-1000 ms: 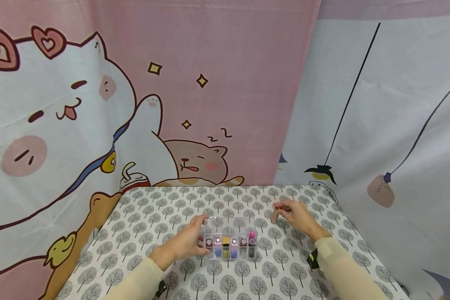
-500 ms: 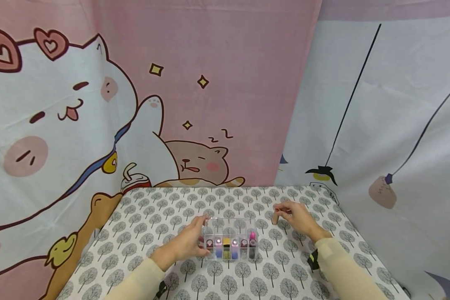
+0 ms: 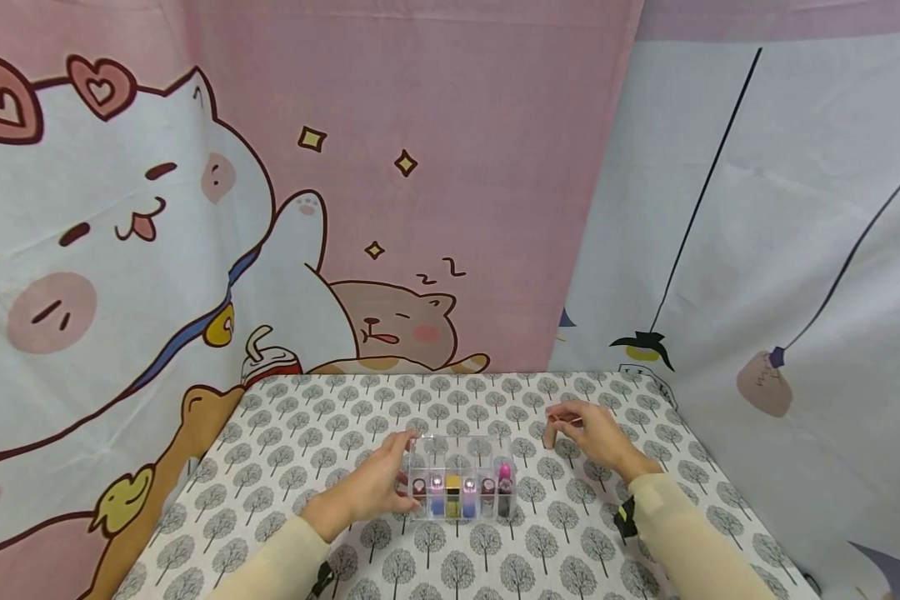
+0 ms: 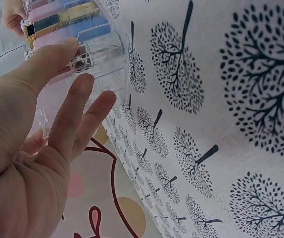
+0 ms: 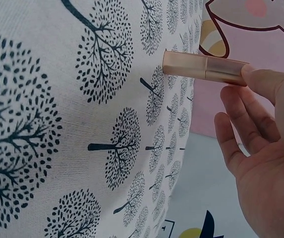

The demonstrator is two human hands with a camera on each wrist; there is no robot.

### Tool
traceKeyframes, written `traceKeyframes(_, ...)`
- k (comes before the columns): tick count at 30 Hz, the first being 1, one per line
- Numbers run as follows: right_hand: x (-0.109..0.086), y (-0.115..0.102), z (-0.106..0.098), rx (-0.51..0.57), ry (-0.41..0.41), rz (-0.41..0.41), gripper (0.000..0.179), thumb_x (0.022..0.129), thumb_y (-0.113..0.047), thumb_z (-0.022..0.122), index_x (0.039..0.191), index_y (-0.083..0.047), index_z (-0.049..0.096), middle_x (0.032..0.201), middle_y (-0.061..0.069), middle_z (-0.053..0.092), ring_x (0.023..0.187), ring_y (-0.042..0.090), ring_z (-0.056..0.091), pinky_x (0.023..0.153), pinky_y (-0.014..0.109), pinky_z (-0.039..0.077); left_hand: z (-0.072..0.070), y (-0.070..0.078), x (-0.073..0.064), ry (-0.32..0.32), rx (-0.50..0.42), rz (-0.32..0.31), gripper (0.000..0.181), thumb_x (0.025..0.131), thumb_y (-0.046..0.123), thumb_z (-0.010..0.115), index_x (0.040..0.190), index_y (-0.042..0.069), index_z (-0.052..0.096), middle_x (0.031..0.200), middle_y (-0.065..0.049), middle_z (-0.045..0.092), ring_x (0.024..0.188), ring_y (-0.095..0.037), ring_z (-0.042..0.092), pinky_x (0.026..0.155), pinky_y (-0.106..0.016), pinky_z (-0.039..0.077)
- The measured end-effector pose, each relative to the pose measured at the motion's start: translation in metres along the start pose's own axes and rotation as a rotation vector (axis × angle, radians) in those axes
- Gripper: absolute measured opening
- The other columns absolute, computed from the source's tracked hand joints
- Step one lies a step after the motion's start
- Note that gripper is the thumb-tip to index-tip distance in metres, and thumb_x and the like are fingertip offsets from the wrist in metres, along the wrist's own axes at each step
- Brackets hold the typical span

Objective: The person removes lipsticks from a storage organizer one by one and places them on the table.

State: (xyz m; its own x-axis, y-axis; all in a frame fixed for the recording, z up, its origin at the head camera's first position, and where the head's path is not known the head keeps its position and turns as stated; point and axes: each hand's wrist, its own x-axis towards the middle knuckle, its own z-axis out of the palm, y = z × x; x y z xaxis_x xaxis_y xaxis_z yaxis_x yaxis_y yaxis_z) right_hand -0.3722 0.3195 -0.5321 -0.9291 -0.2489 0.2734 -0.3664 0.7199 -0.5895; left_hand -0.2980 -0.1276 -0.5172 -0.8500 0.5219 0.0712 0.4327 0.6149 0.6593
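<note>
A clear plastic lipstick organizer (image 3: 457, 457) sits on the table in the head view. Its near row holds several lipsticks, including a gold and black one (image 3: 452, 497) and a pink-topped one (image 3: 505, 482); the far slots look bare. At its left end, my left hand (image 3: 378, 482) holds the organizer, thumb on the near side and fingers reaching round the far side. To the right of it, my right hand (image 3: 591, 431) pinches the top of a gold lipstick tube (image 5: 191, 66) between thumb and fingers. The tube stands upright, its lower end right at the cloth.
A white cloth with grey tree prints (image 3: 457, 571) covers the table. Behind it hangs a pink cartoon curtain (image 3: 480, 183), and a pale curtain (image 3: 817, 250) runs along the right side.
</note>
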Motion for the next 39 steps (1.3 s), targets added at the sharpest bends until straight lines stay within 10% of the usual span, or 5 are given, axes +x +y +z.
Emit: traceKeyframes(39, -0.012, -0.037, -0.004, -0.109, 0.105, -0.14, 0.032, 0.099, -0.017, 0.078, 0.131, -0.016, 0.075, 0.137, 0.006, 0.071, 0.125, 0.034, 0.068, 0.102, 0.059, 0.06, 0.0, -0.003, 0.0, -0.008, -0.014, -0.008, 0.119, 0.075, 0.013, 0.097, 0.168, 0.016, 0.023, 0.151, -0.02, 0.048, 0.103, -0.01, 0.072, 0.078, -0.014, 0.061)
